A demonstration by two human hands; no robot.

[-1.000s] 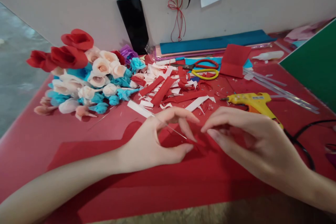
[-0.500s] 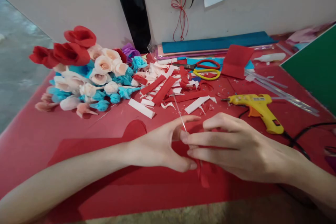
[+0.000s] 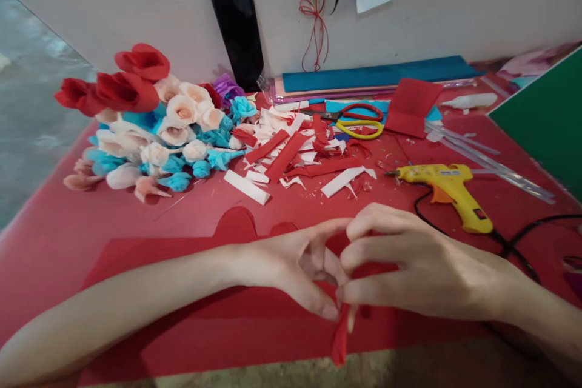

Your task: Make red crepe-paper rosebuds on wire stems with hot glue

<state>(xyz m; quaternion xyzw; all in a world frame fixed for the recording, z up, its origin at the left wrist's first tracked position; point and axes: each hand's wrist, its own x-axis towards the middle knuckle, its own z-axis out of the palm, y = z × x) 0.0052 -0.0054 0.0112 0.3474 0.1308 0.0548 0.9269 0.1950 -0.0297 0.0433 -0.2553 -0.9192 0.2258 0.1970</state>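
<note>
My left hand (image 3: 302, 264) is curled, its thumb and fingers closing on a piece of red crepe paper (image 3: 339, 345). From the right, my right hand (image 3: 409, 260) meets it, with bent fingers pinching the same paper by the left thumb. A narrow twisted end of the paper hangs below the fingertips; the rest is mostly hidden behind the fingers. Beneath both hands lies a flat red sheet (image 3: 182, 303). Rounded red paper petals (image 3: 234, 223) stick out past its far edge, beyond my left wrist.
Paper flowers (image 3: 177, 112) are heaped at left. Paper scraps (image 3: 286, 154) and scissors (image 3: 359, 128) lie mid-table. At right are a yellow glue gun (image 3: 448, 185) with a black cord, clear glue sticks (image 3: 495, 163) and a green board (image 3: 545, 115). A phone (image 3: 239, 42) leans on the wall.
The thin stick that showed between my hands is out of sight. My hands have turned, and the paper's tail hangs lower and further left. Another red petal edge shows behind my left hand.
</note>
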